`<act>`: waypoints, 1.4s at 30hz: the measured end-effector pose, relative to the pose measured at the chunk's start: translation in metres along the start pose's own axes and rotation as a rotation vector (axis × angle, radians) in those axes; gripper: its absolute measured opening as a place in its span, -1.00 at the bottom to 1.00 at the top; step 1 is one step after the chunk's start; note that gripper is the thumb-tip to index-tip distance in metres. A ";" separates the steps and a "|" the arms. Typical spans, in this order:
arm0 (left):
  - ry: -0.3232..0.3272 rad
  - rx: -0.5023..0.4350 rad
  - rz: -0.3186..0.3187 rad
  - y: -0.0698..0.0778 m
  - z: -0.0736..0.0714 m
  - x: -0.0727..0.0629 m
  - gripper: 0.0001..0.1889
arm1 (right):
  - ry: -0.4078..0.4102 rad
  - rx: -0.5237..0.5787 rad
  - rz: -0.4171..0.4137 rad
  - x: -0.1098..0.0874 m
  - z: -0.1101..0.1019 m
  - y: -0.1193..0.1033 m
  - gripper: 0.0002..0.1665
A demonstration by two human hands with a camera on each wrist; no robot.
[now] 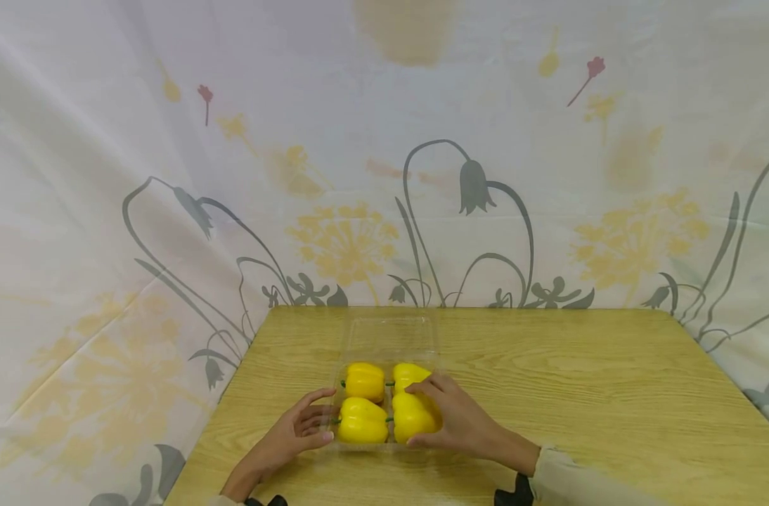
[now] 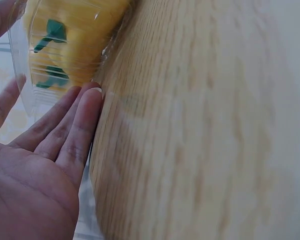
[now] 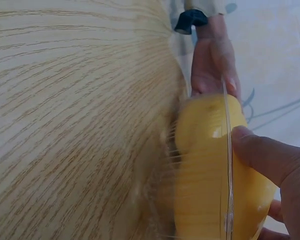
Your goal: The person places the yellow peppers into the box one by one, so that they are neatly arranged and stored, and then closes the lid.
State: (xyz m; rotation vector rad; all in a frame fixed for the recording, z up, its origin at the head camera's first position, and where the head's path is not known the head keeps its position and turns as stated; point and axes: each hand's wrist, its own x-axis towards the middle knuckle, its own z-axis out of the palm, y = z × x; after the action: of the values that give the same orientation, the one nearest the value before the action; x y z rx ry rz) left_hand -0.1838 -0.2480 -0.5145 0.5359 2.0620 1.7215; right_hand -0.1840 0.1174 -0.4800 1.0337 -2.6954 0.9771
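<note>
A clear plastic clamshell box (image 1: pixel 365 447) stands on the table with its lid (image 1: pixel 391 337) folded back. Inside are yellow bell peppers with green stems: a far left pepper (image 1: pixel 364 381), a near left pepper (image 1: pixel 362 422), a far right pepper (image 1: pixel 408 377) and a near right pepper (image 1: pixel 415 416). My right hand (image 1: pixel 460 418) grips the near right pepper, thumb on its near side and fingers over its far side. My left hand (image 1: pixel 296 430) is at the box's left wall, fingertips right at the plastic, its fingers mostly straight in the left wrist view.
The wood-grain table (image 1: pixel 568 372) extends to the right of the box. Behind it and on both sides hangs a pale curtain (image 1: pixel 372 140) printed with flowers. Dark straps (image 1: pixel 516 492) sit at the wrists.
</note>
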 end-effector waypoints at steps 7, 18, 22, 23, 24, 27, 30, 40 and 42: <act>-0.002 -0.010 0.000 0.001 0.000 0.000 -0.29 | -0.021 -0.011 -0.006 0.000 0.001 0.000 -0.18; -0.005 -0.008 -0.001 0.001 -0.001 0.001 -0.28 | -0.056 0.004 0.016 0.000 -0.002 0.001 -0.24; -0.005 -0.011 -0.002 0.000 -0.002 0.001 -0.28 | -0.076 0.001 0.012 0.003 -0.004 0.001 -0.23; -0.007 -0.011 -0.002 0.000 -0.002 0.001 -0.28 | -0.082 -0.002 0.010 0.003 -0.004 0.000 -0.23; -0.007 -0.013 -0.004 -0.001 -0.002 0.001 -0.28 | -0.089 -0.002 0.009 0.004 -0.004 0.000 -0.23; -0.005 -0.014 -0.010 -0.002 -0.002 0.001 -0.27 | -0.105 -0.001 0.013 0.004 -0.005 0.000 -0.22; -0.002 -0.019 -0.019 -0.003 -0.001 0.001 -0.27 | -0.114 -0.009 0.004 0.003 -0.005 0.000 -0.20; -0.004 -0.014 -0.010 -0.002 -0.001 0.001 -0.27 | -0.180 -0.026 0.008 0.006 -0.010 -0.001 -0.23; -0.001 -0.012 -0.012 -0.002 -0.001 0.001 -0.27 | -0.190 -0.025 0.017 0.008 -0.012 -0.001 -0.23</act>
State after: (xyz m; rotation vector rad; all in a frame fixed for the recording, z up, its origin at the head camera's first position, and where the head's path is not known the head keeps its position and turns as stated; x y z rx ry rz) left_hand -0.1851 -0.2486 -0.5162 0.5203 2.0484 1.7253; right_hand -0.1909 0.1194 -0.4679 1.1556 -2.8637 0.8866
